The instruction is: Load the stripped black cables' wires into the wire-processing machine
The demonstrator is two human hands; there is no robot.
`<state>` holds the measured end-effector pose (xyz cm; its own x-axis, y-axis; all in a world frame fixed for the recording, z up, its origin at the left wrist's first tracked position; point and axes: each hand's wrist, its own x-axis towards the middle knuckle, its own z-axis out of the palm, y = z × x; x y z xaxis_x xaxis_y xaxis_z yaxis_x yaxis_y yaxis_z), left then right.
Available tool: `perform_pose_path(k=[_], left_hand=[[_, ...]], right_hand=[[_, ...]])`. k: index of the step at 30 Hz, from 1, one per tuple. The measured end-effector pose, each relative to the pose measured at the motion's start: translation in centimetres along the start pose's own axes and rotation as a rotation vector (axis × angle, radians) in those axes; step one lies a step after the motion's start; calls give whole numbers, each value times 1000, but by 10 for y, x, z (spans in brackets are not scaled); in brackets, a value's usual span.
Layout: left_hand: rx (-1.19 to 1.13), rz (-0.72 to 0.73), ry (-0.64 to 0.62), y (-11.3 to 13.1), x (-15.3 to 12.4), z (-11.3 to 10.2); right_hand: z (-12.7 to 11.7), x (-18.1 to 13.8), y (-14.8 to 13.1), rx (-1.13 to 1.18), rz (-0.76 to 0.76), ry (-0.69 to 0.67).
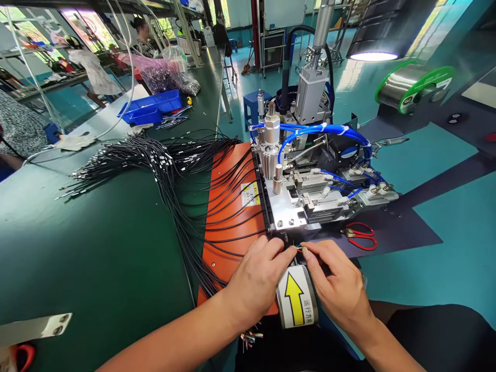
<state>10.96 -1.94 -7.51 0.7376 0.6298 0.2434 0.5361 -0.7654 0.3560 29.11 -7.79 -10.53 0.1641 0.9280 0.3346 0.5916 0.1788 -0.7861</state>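
Note:
My left hand (259, 276) and my right hand (338, 284) meet at the near edge of a metal machine (306, 191), just above a white roller with a yellow arrow (296, 303). Both hands pinch the tip of a thin cable (299, 248) whose small coloured wires show between my fingertips. A big bundle of black cables (166, 165) fans from the left across an orange plate (228, 217), and each cable runs into a slotted holder on the machine's left edge.
Red-handled scissors (360, 236) lie right of the machine. Blue air hoses (310, 132) loop over the machine's top. A solder spool (414, 85) sits at far right, blue trays (151, 106) at the back of the green bench (96, 248). People work far left.

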Motion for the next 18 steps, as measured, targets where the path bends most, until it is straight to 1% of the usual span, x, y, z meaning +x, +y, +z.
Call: perform_pose_path(k=[3, 6, 9, 13, 18], left_hand=[[4, 7, -11, 0, 0, -2], [-7, 2, -19, 0, 0, -1], [-16, -4, -15, -1, -1, 1], [-13, 0, 16, -3, -2, 4], [-26, -6, 33, -3, -4, 5]], right_hand=[[-2, 4, 0, 47, 150, -31], [-5, 12, -1, 115, 345, -108], [-6, 21, -3, 210, 477, -195], [-5, 26, -3, 261, 553, -257], [-2, 22, 4, 337, 545, -286]])
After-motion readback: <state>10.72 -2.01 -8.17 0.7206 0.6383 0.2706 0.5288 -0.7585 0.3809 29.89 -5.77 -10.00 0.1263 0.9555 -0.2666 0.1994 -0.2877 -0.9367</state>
